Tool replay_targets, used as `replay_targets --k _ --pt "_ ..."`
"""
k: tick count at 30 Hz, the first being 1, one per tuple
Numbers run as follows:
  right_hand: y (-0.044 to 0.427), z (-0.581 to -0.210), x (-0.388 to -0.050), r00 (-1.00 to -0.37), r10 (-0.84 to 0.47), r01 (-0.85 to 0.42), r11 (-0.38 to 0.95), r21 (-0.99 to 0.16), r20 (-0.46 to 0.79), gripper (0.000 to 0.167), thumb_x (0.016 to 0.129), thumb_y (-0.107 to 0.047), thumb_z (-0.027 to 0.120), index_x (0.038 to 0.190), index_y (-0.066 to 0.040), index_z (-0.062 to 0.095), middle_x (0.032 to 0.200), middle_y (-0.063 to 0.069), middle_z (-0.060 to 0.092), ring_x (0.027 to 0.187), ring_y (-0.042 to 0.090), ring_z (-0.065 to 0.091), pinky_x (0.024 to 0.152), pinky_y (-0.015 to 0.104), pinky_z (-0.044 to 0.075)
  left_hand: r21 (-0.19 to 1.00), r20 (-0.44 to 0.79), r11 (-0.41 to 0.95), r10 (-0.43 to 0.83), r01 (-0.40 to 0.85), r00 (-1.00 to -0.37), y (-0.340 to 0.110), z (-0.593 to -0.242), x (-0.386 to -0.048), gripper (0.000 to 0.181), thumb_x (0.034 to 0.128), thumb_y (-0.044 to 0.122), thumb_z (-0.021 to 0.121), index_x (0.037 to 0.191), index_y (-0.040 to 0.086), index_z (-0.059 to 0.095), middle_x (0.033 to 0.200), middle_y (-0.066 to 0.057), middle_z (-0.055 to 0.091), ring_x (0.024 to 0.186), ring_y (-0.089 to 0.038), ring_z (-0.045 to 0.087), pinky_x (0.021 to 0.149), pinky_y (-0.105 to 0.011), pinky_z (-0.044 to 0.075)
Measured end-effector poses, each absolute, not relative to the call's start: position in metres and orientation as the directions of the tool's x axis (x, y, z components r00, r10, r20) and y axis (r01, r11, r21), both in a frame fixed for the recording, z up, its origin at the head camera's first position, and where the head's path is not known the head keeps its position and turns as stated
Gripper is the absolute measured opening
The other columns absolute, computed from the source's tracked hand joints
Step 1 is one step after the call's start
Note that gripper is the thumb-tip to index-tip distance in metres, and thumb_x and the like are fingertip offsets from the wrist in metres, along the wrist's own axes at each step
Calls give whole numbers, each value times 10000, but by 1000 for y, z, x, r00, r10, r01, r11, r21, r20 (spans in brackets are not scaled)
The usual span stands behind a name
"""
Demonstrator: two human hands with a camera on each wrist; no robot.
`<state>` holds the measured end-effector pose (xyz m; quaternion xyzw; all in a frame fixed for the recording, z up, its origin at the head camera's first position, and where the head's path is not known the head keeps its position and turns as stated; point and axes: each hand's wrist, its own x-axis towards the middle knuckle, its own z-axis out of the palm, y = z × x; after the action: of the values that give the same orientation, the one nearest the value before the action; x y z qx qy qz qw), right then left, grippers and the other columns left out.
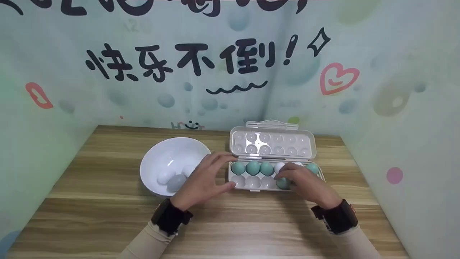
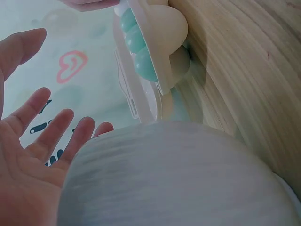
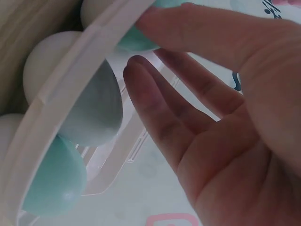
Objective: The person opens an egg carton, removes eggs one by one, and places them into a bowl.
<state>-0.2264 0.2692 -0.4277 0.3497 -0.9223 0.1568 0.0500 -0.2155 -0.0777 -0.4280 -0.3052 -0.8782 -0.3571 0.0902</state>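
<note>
The right hand (image 1: 305, 181), hiding several cups and eggs, is pinching a green egg (image 1: 283, 184) at the front row of the egg carton (image 1: 253, 181). The right wrist view is revealing a greyish egg (image 3: 96, 108) that the head view is missing. The left hand (image 1: 203, 178), holding its fingers apart, is obscuring the right side of the white bowl (image 1: 167, 151).

Head view: forward and down over the tabletop (image 1: 237, 230), from above. Left and right wrist views: low, close, tilted, sharing the egg box (image 1: 271, 157).
</note>
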Motion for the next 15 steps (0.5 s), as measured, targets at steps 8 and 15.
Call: replay_targets --k 8,15 --pt "268 -429 -225 -780 -608 -622 726 -293 150 388 833 187 727 1108 -71 819 1112 72 739 1085 252 700 953 444 597 570 370 564 472 597 -800 -77 -429 -215 658 895 349 854 1485 264 578 1522 44 525 1414 -188 475 1174 -427 426" --pt "268 -432 -225 -782 -607 -619 732 -284 139 308 866 83 786 1128 -77 801 1125 62 727 1079 245 698 938 430 601 568 365 573 469 591 -805 -78 -432 -214 666 892 348 859 1489 280 573 1524 46 524 1425 -184 470 1181 -423 423"
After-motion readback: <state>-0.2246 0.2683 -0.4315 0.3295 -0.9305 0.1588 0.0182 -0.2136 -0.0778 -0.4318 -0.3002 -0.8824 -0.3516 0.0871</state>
